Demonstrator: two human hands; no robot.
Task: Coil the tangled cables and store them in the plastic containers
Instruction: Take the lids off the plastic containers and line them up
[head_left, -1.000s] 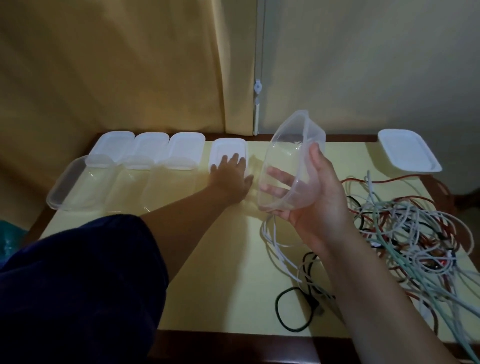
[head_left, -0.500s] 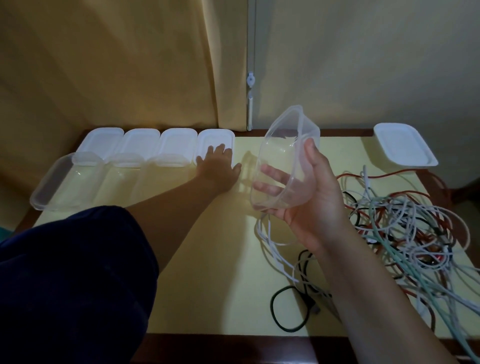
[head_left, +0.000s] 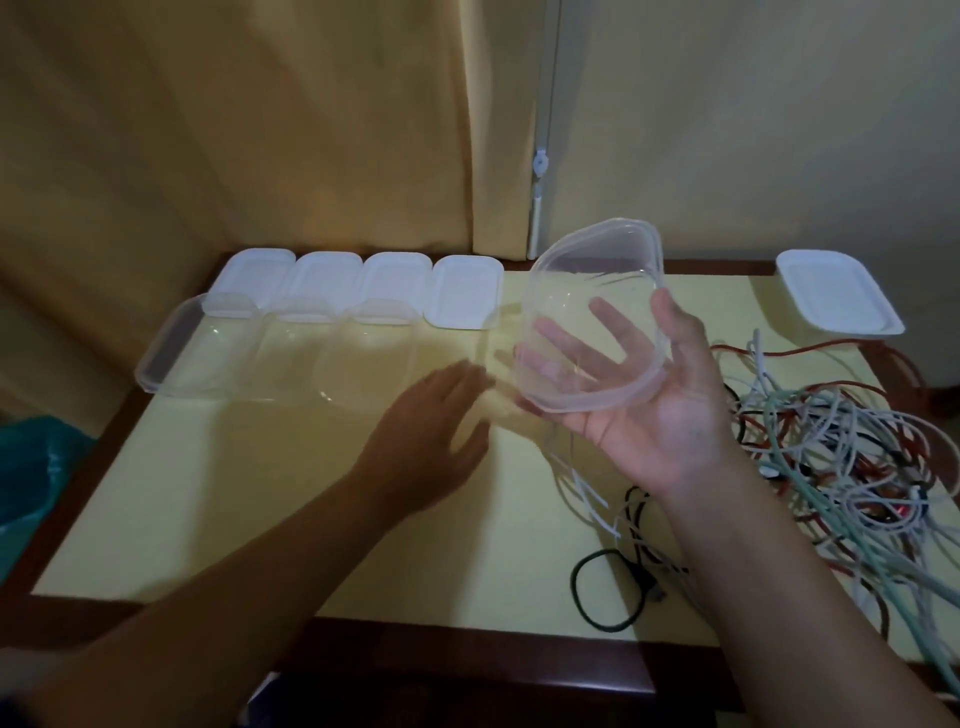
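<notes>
My right hand (head_left: 660, 415) holds a clear plastic container (head_left: 587, 291) tilted on its side above the table, fingers behind its base. My left hand (head_left: 431, 436) hovers flat and open, blurred, over the yellow tabletop (head_left: 218, 493) left of the container, holding nothing. A tangle of white, grey-green, red and black cables (head_left: 831, 457) lies on the right of the table. Three clear containers (head_left: 208, 348) stand in a row at the back left, with several white lids (head_left: 465, 296) lined behind them.
A closed white-lidded container (head_left: 836, 296) sits at the back right corner. A black cable loop (head_left: 602, 592) lies near the front edge. A teal plastic bag (head_left: 31, 467) is off the table's left side. Yellow curtains hang behind.
My left hand has left the fourth white lid and drawn back toward me and rightward. The right hand still holds the container, tipped slightly further over.
</notes>
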